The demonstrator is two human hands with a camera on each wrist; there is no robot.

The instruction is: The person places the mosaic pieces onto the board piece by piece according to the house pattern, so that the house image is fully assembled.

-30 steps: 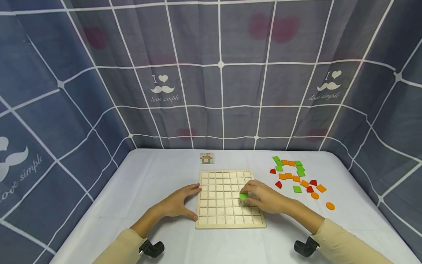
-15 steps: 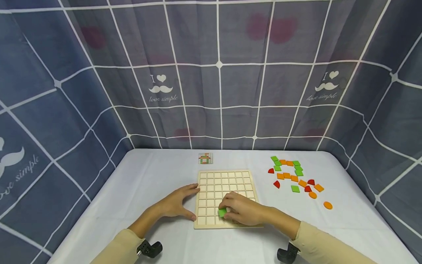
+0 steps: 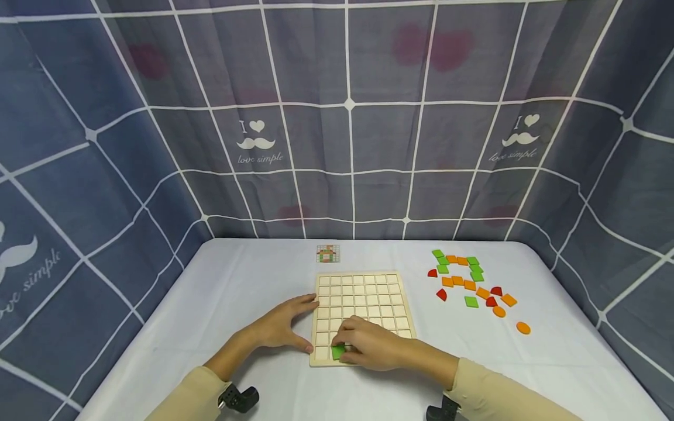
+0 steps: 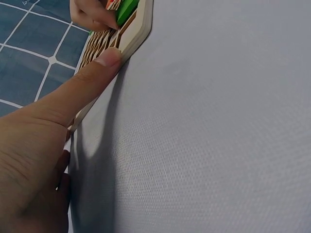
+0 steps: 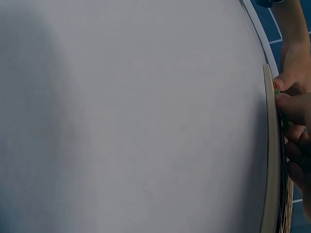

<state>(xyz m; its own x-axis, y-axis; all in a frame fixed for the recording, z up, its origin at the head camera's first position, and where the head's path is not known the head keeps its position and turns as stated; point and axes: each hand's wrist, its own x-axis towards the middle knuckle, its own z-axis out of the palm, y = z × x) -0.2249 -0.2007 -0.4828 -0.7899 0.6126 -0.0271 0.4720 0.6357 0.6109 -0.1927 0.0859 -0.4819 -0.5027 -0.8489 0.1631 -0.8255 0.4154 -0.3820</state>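
Note:
A pale wooden grid board (image 3: 368,297) lies on the white tabletop. With thumb and fingertips, my right hand (image 3: 371,345) pinches a green square tile (image 3: 337,352) at the board's bottom row, near its left corner. Whether the tile sits flat in a cell cannot be told. My left hand (image 3: 279,323) is spread along the board's left edge, fingertips and thumb touching it. In the left wrist view the thumb (image 4: 92,73) presses the board's side, with the green tile (image 4: 127,10) beyond. The right wrist view shows the board (image 5: 272,160) edge-on, and the right fingers partly hidden.
Right of the board lie loose tiles: several green squares (image 3: 471,302), several orange squares (image 3: 470,285), red quarter-round pieces (image 3: 442,294) and orange discs (image 3: 523,327). A small card with a coloured grid pattern (image 3: 327,254) lies behind the board. A checked curtain (image 3: 379,140) surrounds the table.
My right hand has carried the green tile leftward and nearer to me, from the board's right-middle part down to its bottom row. The left hand stays at the edge.

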